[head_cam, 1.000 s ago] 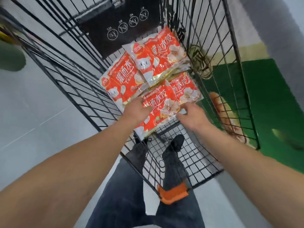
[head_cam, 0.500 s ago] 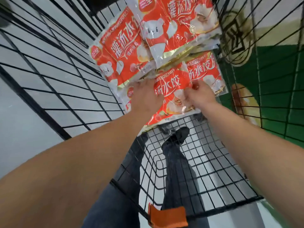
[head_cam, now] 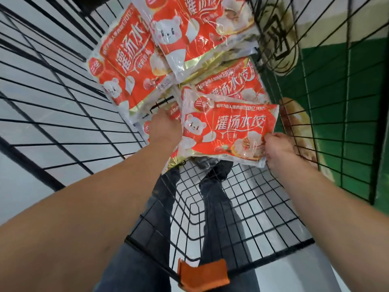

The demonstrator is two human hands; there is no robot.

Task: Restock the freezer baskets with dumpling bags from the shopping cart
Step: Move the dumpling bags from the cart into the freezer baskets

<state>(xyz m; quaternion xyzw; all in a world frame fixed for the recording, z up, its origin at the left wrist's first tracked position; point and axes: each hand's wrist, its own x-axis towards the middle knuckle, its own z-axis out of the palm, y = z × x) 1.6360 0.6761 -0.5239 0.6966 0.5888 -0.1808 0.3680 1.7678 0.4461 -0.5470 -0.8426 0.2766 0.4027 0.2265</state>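
Several red and white dumpling bags lie in the black wire shopping cart (head_cam: 221, 226). The nearest dumpling bag (head_cam: 227, 131) is tilted up off the pile. My right hand (head_cam: 277, 150) pinches its lower right corner. My left hand (head_cam: 164, 128) is at its left edge, fingers tucked behind it over another bag underneath. Beyond lie a bag at the left (head_cam: 128, 60), one at the top (head_cam: 200, 28) and one at the right (head_cam: 235, 85), overlapping each other. No freezer basket is in view.
The cart's wire walls rise close on the left (head_cam: 52, 98) and right (head_cam: 336, 102). An orange clip (head_cam: 203, 275) sits on the near rim. My legs and dark shoes show through the mesh floor. A green panel (head_cam: 357, 70) stands to the right.
The view has closed in on the bags. The nearest bag has come up off the pile and turned face-up between my hands, my right hand shifting to its lower right corner.
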